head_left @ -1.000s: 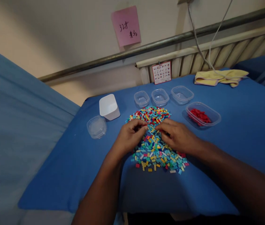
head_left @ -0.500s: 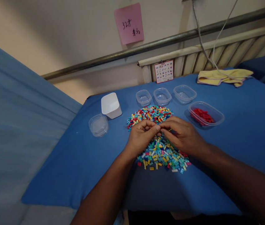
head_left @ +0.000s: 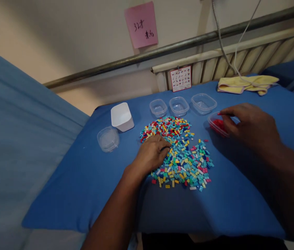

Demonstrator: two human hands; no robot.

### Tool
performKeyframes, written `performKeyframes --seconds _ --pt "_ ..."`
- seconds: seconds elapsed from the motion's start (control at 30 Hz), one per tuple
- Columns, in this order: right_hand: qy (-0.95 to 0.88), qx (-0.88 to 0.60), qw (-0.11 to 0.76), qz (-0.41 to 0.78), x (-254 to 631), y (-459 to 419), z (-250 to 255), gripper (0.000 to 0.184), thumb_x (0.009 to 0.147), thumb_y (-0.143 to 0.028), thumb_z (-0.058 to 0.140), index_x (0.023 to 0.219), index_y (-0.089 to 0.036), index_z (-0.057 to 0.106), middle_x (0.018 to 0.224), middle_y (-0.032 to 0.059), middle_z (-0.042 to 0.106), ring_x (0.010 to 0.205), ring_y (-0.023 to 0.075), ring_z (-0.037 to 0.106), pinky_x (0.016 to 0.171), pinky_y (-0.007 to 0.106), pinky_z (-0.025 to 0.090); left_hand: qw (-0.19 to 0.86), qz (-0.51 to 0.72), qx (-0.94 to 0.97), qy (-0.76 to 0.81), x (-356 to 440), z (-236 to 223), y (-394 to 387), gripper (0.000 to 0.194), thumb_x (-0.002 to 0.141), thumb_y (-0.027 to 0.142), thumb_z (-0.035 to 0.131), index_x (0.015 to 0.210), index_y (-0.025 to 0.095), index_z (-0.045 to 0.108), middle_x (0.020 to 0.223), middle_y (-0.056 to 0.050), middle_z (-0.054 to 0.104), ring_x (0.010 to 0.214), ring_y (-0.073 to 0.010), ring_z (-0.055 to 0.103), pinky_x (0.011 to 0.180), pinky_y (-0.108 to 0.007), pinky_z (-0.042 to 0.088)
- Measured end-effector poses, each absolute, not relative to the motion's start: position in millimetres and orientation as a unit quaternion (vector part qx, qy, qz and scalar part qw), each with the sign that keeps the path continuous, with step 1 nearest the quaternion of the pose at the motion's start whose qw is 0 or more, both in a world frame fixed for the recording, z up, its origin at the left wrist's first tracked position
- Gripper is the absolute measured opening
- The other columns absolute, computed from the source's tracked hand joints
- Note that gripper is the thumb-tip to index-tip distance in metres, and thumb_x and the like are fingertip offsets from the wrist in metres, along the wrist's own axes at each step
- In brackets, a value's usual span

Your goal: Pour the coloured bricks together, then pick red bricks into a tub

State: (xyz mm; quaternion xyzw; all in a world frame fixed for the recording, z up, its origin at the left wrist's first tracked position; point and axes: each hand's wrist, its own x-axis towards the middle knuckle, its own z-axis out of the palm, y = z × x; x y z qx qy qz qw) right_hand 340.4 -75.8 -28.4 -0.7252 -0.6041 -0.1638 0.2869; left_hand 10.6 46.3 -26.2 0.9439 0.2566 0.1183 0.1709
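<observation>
Right now, in the head view, a broad pile of small coloured bricks [head_left: 185, 163] is spread over the middle of the blue-covered desk [head_left: 79, 180], stretching towards its near edge. The far part of the pile is thick with red; the near part is mostly turquoise and yellow. The left hand [head_left: 149, 152] rests on the pile's left side, fingers curled down among the bricks; whether it grips any cannot be told. The right hand [head_left: 253, 128] is above the clear tub [head_left: 208, 123] to the right of the pile, thumb and forefinger nearly closed in a pinch on a small red piece [head_left: 220, 113] over the tub's rim. Red bricks [head_left: 217, 126] lie inside that tub, partly hidden by the hand. Three clear containers [head_left: 178, 106] stand in a row between the pile and the desk's far edge. Left of them are a white bin [head_left: 122, 117] and, just nearer, a clear plastic container [head_left: 108, 139]. A yellow cloth [head_left: 245, 85] lies by the far edge, towards the right, and a printed card [head_left: 180, 79] hangs on the radiator [head_left: 211, 69] behind the desk.
</observation>
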Motion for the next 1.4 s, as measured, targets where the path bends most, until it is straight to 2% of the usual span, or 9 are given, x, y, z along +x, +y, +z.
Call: performKeyframes --seconds 0.1,0.27,0.47,0.73,0.87,1.0,1.07,1.17,1.4 --pt "-0.628 -0.719 0.256 -0.150 344.9 -72.1 -38.6 0.022 0.102 -0.029 0.063 0.110 -0.018 0.080 0.107 0.0146 0.079 0.099 0.0306 0.070 0.085 0.041 0.051 0.179 0.109 0.948 0.239 9.5 -26.0 46.3 0.019 0.104 0.020 0.063 0.106 0.023 0.081 0.102 -0.006 0.076 0.102 -0.0227 0.069 0.093 -0.039 0.055" --pt "-0.697 -0.649 0.281 -0.118 308.5 -64.5 -46.5 0.026 0.105 -0.025 0.057 0.117 -0.017 0.079 0.116 0.0141 0.079 0.106 0.0302 0.069 0.095 0.042 0.050 0.178 0.105 0.950 0.234 7.7 -23.0 47.3 0.013 0.101 0.020 0.066 0.102 0.022 0.079 0.100 -0.006 0.074 0.099 -0.0222 0.068 0.093 -0.039 0.054" --pt "-0.756 -0.594 0.275 0.021 241.9 -44.5 -55.6 0.020 0.107 -0.027 0.060 0.112 -0.020 0.078 0.109 0.0099 0.080 0.103 0.0273 0.069 0.093 0.039 0.049 0.161 0.078 0.950 0.255 10.7 -19.5 43.4 0.013 0.089 0.012 0.063 0.094 0.020 0.071 0.093 -0.004 0.071 0.090 -0.0216 0.064 0.083 -0.036 0.050" --pt "-0.742 -0.635 0.211 0.048 220.1 -30.5 -62.2 0.020 0.106 -0.022 0.059 0.101 -0.022 0.078 0.098 0.0059 0.078 0.095 0.0238 0.065 0.087 0.036 0.042 0.124 0.058 0.957 0.257 13.9 -18.2 38.1 0.010 0.085 0.013 0.061 0.089 0.021 0.066 0.089 -0.005 0.069 0.082 -0.0221 0.061 0.075 -0.036 0.045" --pt "-0.753 -0.604 0.254 0.066 222.6 -30.2 -59.2 0.016 0.101 -0.016 0.062 0.103 -0.022 0.077 0.099 0.0053 0.078 0.099 0.0237 0.066 0.091 0.036 0.044 0.126 0.055 0.958 0.251 14.8 -17.3 37.1 0.012 0.084 0.011 0.059 0.086 0.021 0.064 0.085 -0.004 0.068 0.079 -0.0215 0.059 0.075 -0.035 0.044" --pt "-0.712 -0.620 0.328 0.041 246.6 -34.4 -48.8 0.023 0.100 -0.018 0.060 0.117 -0.019 0.075 0.107 0.0087 0.076 0.100 0.0236 0.069 0.088 0.034 0.049 0.137 0.045 0.958 0.249 17.0 -14.9 34.6 0.012 0.083 0.010 0.059 0.083 0.022 0.063 0.083 -0.005 0.067 0.078 -0.0222 0.060 0.073 -0.035 0.043" --pt "-0.682 -0.668 0.296 -0.009 263.8 -40.0 -43.7 0.025 0.100 -0.019 0.059 0.118 -0.017 0.077 0.106 0.0104 0.075 0.097 0.0249 0.070 0.082 0.034 0.049 0.143 0.041 0.957 0.248 18.1 -14.3 33.3 0.012 0.081 0.010 0.059 0.083 0.021 0.063 0.084 -0.006 0.067 0.078 -0.0223 0.060 0.071 -0.035 0.043" --pt "-0.671 -0.719 0.169 -0.063 281.1 -48.8 -39.6 0.024 0.101 -0.021 0.057 0.108 -0.017 0.079 0.099 0.0125 0.074 0.092 0.0273 0.070 0.073 0.034 0.044 0.150 0.052 0.958 0.238 18.4 -14.5 33.1 0.017 0.082 0.009 0.056 0.089 0.020 0.066 0.089 -0.007 0.069 0.083 -0.0233 0.062 0.074 -0.035 0.045" --pt "-0.699 -0.715 -0.003 -0.031 271.4 -49.1 -40.4 0.030 0.107 -0.018 0.049 0.100 -0.015 0.078 0.095 0.0148 0.074 0.079 0.0252 0.071 0.065 0.034 0.038 0.147 0.086 0.958 0.232 14.2 -18.2 40.2 0.020 0.098 0.015 0.052 0.095 0.018 0.072 0.098 -0.009 0.070 0.093 -0.0241 0.065 0.084 -0.037 0.050"
